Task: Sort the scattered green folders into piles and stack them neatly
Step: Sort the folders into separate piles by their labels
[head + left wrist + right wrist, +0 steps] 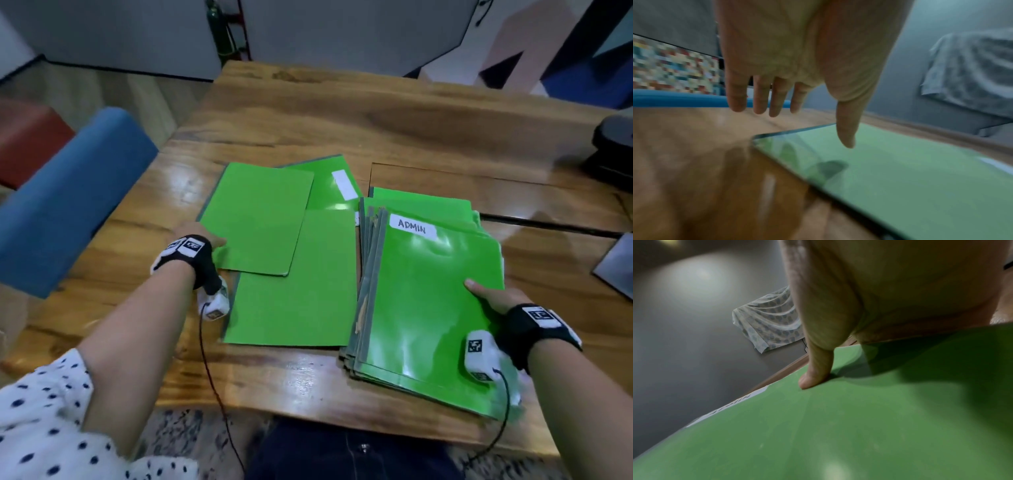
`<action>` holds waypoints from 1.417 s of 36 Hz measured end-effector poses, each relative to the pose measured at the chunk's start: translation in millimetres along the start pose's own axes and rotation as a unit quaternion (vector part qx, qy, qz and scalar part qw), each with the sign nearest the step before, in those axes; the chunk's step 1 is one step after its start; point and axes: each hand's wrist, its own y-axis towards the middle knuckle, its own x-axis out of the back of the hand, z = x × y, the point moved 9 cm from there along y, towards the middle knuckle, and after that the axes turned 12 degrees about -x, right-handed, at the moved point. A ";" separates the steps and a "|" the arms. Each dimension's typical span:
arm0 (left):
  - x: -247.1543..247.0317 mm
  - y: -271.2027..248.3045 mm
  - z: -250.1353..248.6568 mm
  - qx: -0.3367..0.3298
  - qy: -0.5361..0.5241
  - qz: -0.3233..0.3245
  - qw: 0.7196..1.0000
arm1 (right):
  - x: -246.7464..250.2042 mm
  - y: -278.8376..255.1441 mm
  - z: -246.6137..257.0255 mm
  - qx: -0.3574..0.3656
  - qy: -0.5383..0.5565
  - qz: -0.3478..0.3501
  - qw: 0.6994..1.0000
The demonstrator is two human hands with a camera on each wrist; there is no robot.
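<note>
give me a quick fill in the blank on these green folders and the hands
1. The label on the top folder of the right pile reads ____.
2. The right hand rests its ____ on that folder.
3. The left hand is at the edge of the ____ folder, its fingers straight.

Missing: ADMIN; thumb; tilted

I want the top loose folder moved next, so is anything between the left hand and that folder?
Nothing visible. The left hand is at the near left edge of the top loose folder, fingers straight, thumb just above the cover in the left wrist view. Whether it touches is unclear. The right hand holds the ADMIN stack.
</note>
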 end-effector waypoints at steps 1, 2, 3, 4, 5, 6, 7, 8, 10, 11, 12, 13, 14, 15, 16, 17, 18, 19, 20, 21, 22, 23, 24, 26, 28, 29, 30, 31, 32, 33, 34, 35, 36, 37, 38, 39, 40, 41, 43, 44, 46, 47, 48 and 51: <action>-7.7 -0.9 14.2 0.017 -0.004 0.020 1.000 | 0.1 -0.6 0.6 0.001 0.001 0.001 1.000; -15.1 -1.6 24.4 0.025 -0.002 0.038 0.999 | -0.1 -1.7 2.0 0.005 0.002 0.004 1.000; -21.7 -2.4 32.2 0.031 0.004 0.053 0.998 | -0.1 -0.7 2.9 0.007 0.005 0.009 1.000; -27.5 -3.7 38.0 0.037 0.014 0.064 0.997 | -0.2 1.9 2.2 0.004 0.006 0.011 1.000; -31.5 -4.3 42.1 0.045 0.015 0.068 0.997 | -0.5 2.2 1.4 0.000 0.004 0.012 1.000; -34.3 -4.0 45.0 0.056 0.004 0.066 0.996 | -1.2 2.4 1.1 0.000 0.003 0.014 1.000; -35.0 -5.7 46.8 0.068 -0.022 0.061 0.996 | -1.2 0.6 0.8 0.001 -0.001 0.012 1.000; -35.8 -6.0 48.4 0.077 -0.047 0.057 0.994 | -1.1 -1.3 1.0 0.000 -0.006 0.011 1.000; -34.9 -6.1 48.7 0.083 -0.078 0.047 0.992 | -0.5 -0.4 1.2 0.001 -0.013 0.008 1.000; -32.8 -6.4 48.2 0.083 -0.084 0.035 0.992 | 0.0 -0.5 1.5 0.002 -0.015 0.004 1.000; -29.3 -6.8 46.4 0.079 -0.083 0.017 0.993 | 0.4 -0.6 1.8 0.004 -0.019 0.001 1.000; -24.3 -8.6 43.4 0.073 -0.082 0.000 0.994 | 0.8 -2.1 2.0 0.005 -0.021 -0.002 1.000; -19.8 -10.3 39.0 0.061 -0.089 -0.019 0.994 | 1.0 -3.4 2.1 0.005 -0.021 -0.007 1.000; -14.9 -11.7 34.7 0.052 -0.099 -0.037 0.993 | 1.0 -4.1 2.4 0.005 -0.019 -0.010 1.000; -10.0 -12.3 31.6 0.046 -0.115 -0.054 0.991 | 1.0 -6.0 2.7 0.005 -0.019 -0.011 1.000; -4.9 -13.6 28.2 0.043 -0.135 -0.067 0.988 | 0.9 -7.1 3.1 0.006 -0.020 -0.013 1.000; -0.7 -15.5 24.0 0.039 -0.166 -0.077 0.982 | 0.7 -8.8 3.3 0.007 -0.019 -0.013 1.000; 1.7 -17.9 19.0 0.036 -0.208 -0.078 0.974 | 0.1 -8.7 3.5 0.007 -0.017 -0.010 1.000; 0.3 -19.8 12.1 0.030 -0.274 -0.066 0.959 | -0.6 -7.5 2.5 0.003 -0.012 -0.006 1.000; -3.5 -23.6 4.7 0.034 -0.365 -0.053 0.929 | -0.9 -7.5 1.8 0.000 -0.010 -0.004 1.000; -8.3 -28.8 -2.6 0.044 -0.451 -0.041 0.891 | -1.4 -7.6 0.9 -0.003 -0.011 -0.001 1.000; -14.1 -36.4 -9.2 0.058 -0.511 -0.025 0.857 | -1.3 -6.8 0.6 -0.003 -0.011 0.000 1.000; -21.3 -46.4 -14.8 0.072 -0.551 -0.007 0.831 | -1.6 -6.9 -0.7 -0.006 -0.014 0.001 1.000; -37.9 -62.3 -20.4 0.087 -0.588 0.026 0.803 | -1.9 -9.0 -0.3 -0.006 -0.014 0.005 1.000; -59.7 -76.9 -18.8 0.097 -0.578 0.061 0.808 | -1.2 -10.2 0.6 -0.004 -0.016 0.005 1.000; -71.6 -83.8 -16.9 0.094 -0.557 0.082 0.821 | -1.2 -10.4 1.9 -0.002 -0.016 0.007 1.000; -82.0 -90.0 -14.3 0.090 -0.535 0.099 0.834 | -1.3 -9.6 1.9 -0.002 -0.017 0.008 1.000; -91.8 -95.8 -11.3 0.084 -0.502 0.119 0.852 | -1.5 -10.7 2.1 -0.001 -0.020 0.009 1.000; -100.4 -100.3 -6.8 0.079 -0.465 0.137 0.871 | -1.7 -10.9 2.1 -0.002 -0.022 0.009 1.000; -106.1 -103.5 -1.0 0.081 -0.418 0.143 0.893 | -1.5 -9.2 2.0 -0.001 -0.021 0.007 1.000; -109.5 -102.3 7.0 0.080 -0.360 0.137 0.920 | -1.7 -8.8 1.5 -0.002 -0.021 0.007 1.000; -109.0 -99.2 12.4 0.070 -0.284 0.128 0.948 | -2.2 -10.4 2.1 0.000 -0.021 0.008 1.000; -106.3 -94.3 14.9 0.055 -0.210 0.116 0.969 | -2.4 -9.4 2.0 -0.002 -0.018 0.008 1.000; -101.4 -90.9 13.4 0.037 -0.151 0.100 0.983 | -1.9 -9.4 2.2 -0.001 -0.016 0.005 1.000; -95.8 -87.3 10.7 0.026 -0.116 0.078 0.990 | -1.9 -10.0 1.9 -0.004 -0.017 0.003 1.000; -90.5 -85.7 6.8 0.021 -0.105 0.058 0.993 | -1.4 -9.0 2.1 -0.003 -0.014 -0.001 1.000; -88.0 -82.8 3.6 0.021 -0.106 0.044 0.993 | -1.5 -8.8 1.5 -0.005 -0.013 -0.003 1.000; -86.4 -80.8 0.1 0.025 -0.114 0.038 0.992 | -2.1 -8.5 0.8 -0.007 -0.011 -0.002 1.000; -86.7 -75.0 -3.9 0.034 -0.136 0.041 0.989 | -2.8 -6.5 -0.3 -0.009 -0.003 -0.004 1.000; -87.0 -73.4 -5.6 0.039 -0.154 0.044 0.986 | -3.1 -7.2 -1.2 -0.012 -0.001 -0.004 1.000; -91.8 -69.9 -3.9 0.059 -0.203 0.065 0.975 | -3.2 -7.9 -1.9 -0.012 -0.005 -0.006 1.000; -93.4 -70.3 -3.9 0.065 -0.227 0.082 0.968 | -3.3 -7.8 -1.5 -0.011 -0.009 -0.006 1.000; -93.2 -70.7 -3.2 0.068 -0.243 0.098 0.962 | -3.3 -8.9 -1.3 -0.011 -0.013 -0.005 1.000; -84.5 -67.8 -2.4 0.056 -0.253 0.116 0.959 | -2.7 -10.4 0.4 -0.009 -0.022 -0.006 1.000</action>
